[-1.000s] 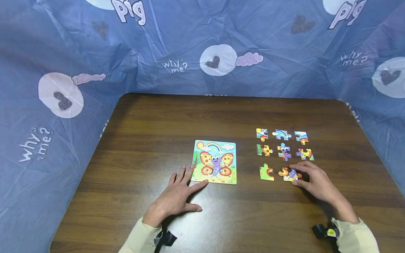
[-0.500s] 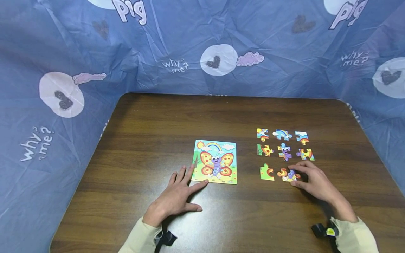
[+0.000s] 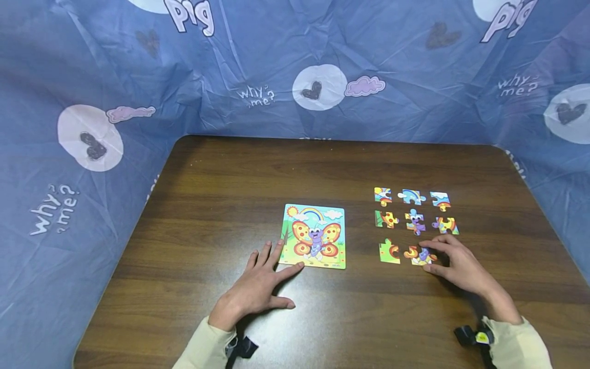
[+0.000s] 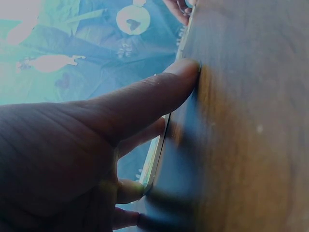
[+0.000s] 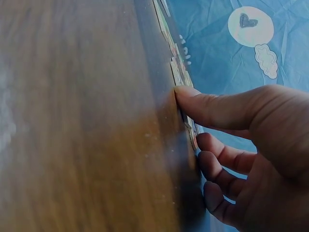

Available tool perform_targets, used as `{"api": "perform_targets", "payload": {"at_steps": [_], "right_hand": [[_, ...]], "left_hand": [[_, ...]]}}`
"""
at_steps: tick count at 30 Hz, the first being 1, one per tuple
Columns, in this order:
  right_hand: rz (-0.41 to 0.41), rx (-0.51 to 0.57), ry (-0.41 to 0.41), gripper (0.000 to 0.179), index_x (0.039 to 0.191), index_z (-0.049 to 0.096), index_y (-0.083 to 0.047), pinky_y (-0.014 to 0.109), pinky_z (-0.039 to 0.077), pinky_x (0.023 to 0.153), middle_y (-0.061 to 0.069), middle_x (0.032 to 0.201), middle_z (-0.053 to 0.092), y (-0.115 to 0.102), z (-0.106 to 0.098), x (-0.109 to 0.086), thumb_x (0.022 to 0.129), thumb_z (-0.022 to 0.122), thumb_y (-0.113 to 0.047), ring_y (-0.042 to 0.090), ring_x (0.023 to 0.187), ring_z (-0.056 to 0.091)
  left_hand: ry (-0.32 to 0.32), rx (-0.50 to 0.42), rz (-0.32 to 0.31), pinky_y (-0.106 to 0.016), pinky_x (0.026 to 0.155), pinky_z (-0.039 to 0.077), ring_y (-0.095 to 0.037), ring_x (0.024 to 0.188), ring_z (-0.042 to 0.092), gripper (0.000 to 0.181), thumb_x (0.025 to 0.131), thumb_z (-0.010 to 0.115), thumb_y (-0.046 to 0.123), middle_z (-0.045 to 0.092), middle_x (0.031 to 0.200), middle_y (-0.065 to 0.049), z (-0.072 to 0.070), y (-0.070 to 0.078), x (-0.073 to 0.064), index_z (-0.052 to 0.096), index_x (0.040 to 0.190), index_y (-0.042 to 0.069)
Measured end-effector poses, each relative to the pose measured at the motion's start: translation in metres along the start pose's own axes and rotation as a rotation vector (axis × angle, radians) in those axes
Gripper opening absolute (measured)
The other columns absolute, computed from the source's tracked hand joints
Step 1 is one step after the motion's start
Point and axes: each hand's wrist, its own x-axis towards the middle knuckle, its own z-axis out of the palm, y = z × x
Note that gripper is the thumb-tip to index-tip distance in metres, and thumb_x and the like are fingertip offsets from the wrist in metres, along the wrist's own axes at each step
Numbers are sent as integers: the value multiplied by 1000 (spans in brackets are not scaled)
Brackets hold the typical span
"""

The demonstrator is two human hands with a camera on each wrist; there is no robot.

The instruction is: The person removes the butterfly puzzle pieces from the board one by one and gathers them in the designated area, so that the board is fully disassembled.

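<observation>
My left hand [image 3: 253,292] lies with fingers spread on the table, its fingertips at the lower left edge of a square butterfly puzzle board [image 3: 315,212]. In the left wrist view the thumb [image 4: 159,94] of that hand touches the tabletop. On the right, my right hand [image 3: 465,266] pinches a jigsaw piece [image 3: 417,256] with orange, white and purple print between thumb and finger. The piece lies flat, its right side partly covered by the fingertips. A green corner piece [image 3: 388,252] is just left of it, apart from it.
Above the pinched piece, several loose jigsaw pieces lie in two rows, among them a purple butterfly-face piece [image 3: 415,223] and a rainbow piece [image 3: 411,197]. The brown wooden table [image 3: 230,174] ends at a blue printed cloth [image 3: 258,51] behind.
The pinched jigsaw piece has slid slightly left toward the green corner piece, and my right hand has moved with it. My left hand and the board look unmoved.
</observation>
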Motion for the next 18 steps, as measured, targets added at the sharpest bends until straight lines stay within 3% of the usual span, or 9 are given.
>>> {"api": "perform_targets", "payload": {"at_steps": [4, 10, 18], "right_hand": [[20, 5, -17, 52, 121, 68, -3, 59, 51, 84, 16, 111, 61, -1, -2, 0, 73, 87, -13, 35, 102, 60], [36, -9, 7, 55, 125, 66, -5, 39, 51, 78, 12, 109, 66, -4, -6, 1, 76, 86, -21, 23, 94, 61], [52, 17, 50, 51, 125, 65, -6, 35, 49, 74, 20, 118, 66, -12, -14, 9, 79, 84, -20, 25, 93, 62]], "left_hand": [[6, 4, 4, -76, 114, 23, -57, 149, 16, 78, 80, 76, 54, 8, 167, -26, 0, 0, 0, 48, 149, 29], [9, 14, 6, -75, 114, 23, -57, 149, 17, 78, 80, 76, 54, 9, 167, -26, 0, 0, 0, 49, 149, 29], [10, 14, 10, -75, 114, 24, -57, 149, 17, 78, 80, 76, 54, 10, 167, -26, 0, 0, 0, 49, 149, 29]]}}
